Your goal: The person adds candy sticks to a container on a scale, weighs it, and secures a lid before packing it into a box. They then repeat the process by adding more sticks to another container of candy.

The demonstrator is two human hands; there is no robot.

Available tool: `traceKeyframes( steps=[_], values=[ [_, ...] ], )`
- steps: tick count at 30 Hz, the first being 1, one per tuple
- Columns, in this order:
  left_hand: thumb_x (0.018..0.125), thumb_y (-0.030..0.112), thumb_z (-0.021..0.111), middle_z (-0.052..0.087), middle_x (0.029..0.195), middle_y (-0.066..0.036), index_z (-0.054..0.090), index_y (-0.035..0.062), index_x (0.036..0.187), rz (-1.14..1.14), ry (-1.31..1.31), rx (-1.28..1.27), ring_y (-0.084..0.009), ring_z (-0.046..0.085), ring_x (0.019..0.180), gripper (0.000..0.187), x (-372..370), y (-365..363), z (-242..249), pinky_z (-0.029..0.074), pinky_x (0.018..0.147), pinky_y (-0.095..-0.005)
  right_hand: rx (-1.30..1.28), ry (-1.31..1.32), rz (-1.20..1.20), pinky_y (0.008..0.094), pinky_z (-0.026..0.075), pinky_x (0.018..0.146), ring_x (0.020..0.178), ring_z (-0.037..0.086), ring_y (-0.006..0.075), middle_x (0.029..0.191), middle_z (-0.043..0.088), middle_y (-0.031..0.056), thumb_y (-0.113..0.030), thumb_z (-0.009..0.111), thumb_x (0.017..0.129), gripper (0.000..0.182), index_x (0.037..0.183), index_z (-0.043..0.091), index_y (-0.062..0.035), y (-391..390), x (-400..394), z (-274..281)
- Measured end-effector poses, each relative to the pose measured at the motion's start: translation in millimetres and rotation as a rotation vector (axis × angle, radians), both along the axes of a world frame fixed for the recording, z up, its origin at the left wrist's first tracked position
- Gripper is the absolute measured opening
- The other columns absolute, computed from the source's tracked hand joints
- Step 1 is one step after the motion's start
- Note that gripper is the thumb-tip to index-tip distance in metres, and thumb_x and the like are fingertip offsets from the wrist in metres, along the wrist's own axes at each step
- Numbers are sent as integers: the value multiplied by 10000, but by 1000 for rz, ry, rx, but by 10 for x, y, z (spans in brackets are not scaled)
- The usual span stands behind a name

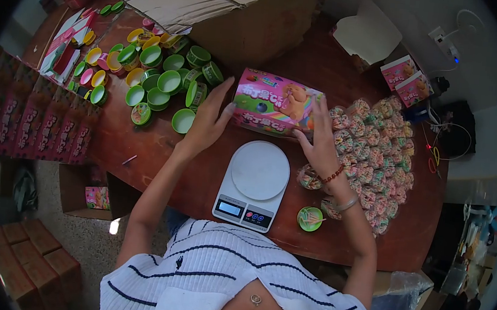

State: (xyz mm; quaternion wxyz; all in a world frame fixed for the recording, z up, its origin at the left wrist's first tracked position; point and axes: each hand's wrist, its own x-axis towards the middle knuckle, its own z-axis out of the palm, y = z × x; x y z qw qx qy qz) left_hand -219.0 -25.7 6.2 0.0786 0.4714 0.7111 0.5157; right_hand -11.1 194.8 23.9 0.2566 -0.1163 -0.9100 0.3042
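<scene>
A pink printed carton (pixel 275 100) with a cartoon picture sits on the table between my hands. My left hand (pixel 209 117) is beside its left end, fingers stretched and apart, the thumb close to the carton's edge. At the right end, the fingers of my right hand (pixel 321 138) lie over the side, with the thumb at the lower front corner. Just in front of the carton is a white kitchen scale (pixel 259 171) with its display lit and a bare platform. A small green tub (pixel 310 219) holding short pale sticks stands right of the scale.
Clear-wrapped multicoloured bundles (pixel 375 156) are massed on the right. Several green, yellow and pink tubs (pixel 159 82) spread across the left. A large cardboard box (pixel 256 22) stands behind. Stacked pink cartons (pixel 34 117) line the far left; scissors (pixel 434 159) lie at the right edge.
</scene>
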Motion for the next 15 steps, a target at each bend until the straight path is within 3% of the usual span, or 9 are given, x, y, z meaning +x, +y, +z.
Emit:
traceKeyframes(
  steps=[1,2,4,5,6,8,10,12,15],
  values=[
    [1037,89,587,560,1480,-248,490,7,1511,58,-209,20,-424,525,1389,490,-39,-37,-34,438,1134,-402,87,39,-135,455,420,1178,1451,452,367,1556,440,254,-113,832,856,797,1544,438,-30,-40,11,23],
    [1063,113,552,619,1413,-237,540,-26,1457,34,-133,-44,-381,607,1305,418,-85,-92,-67,465,1102,-402,89,41,-126,455,420,1178,1451,452,367,1556,440,254,-113,832,856,797,1544,438,-30,-34,15,58],
    [1066,126,550,611,1424,-236,555,-26,1444,31,-64,-28,-370,601,1314,407,-9,-79,11,461,1106,-404,-110,-93,-235,420,509,1079,1236,603,310,1344,588,195,-111,855,831,798,1514,453,-14,-5,46,139],
    [1070,138,547,604,1435,-235,569,-26,1431,18,8,-14,-359,595,1323,397,17,-71,33,458,1110,-405,-163,-61,-223,354,570,971,1054,649,209,1196,635,117,-62,844,837,745,1480,474,5,12,21,186],
    [1070,138,547,604,1435,-235,569,-26,1431,23,7,-11,-359,595,1323,397,19,-75,17,458,1110,-405,-161,-62,-218,354,570,971,1054,649,209,1196,635,117,-62,844,837,745,1480,474,5,90,5,136],
    [1066,159,556,564,1477,-230,548,-18,1452,-13,-33,-1,-373,552,1361,424,3,-90,-56,424,1142,-420,-794,38,-94,297,579,944,1039,654,161,1218,636,104,-18,814,864,686,1463,481,17,296,17,-19],
    [1058,165,570,537,1503,-226,535,-10,1466,-46,-44,1,-379,526,1382,446,-33,-117,-171,407,1157,-427,-909,63,-67,255,576,932,1067,657,136,1221,642,92,0,772,907,633,1462,465,15,418,31,-31],
    [1050,170,584,510,1529,-222,522,-2,1481,-76,-58,5,-386,499,1404,468,-54,-123,-247,389,1172,-434,-1274,150,-74,268,578,937,1094,664,143,1212,652,93,-17,740,945,621,1482,428,18,529,12,-120],
    [1039,184,602,492,1545,-210,492,27,1515,-31,162,-99,-391,483,1412,514,-8,-109,-303,375,1183,-444,-1203,14,-97,255,572,877,1029,679,126,1117,691,69,-49,735,963,528,1413,462,4,564,86,-23]
  ],
)
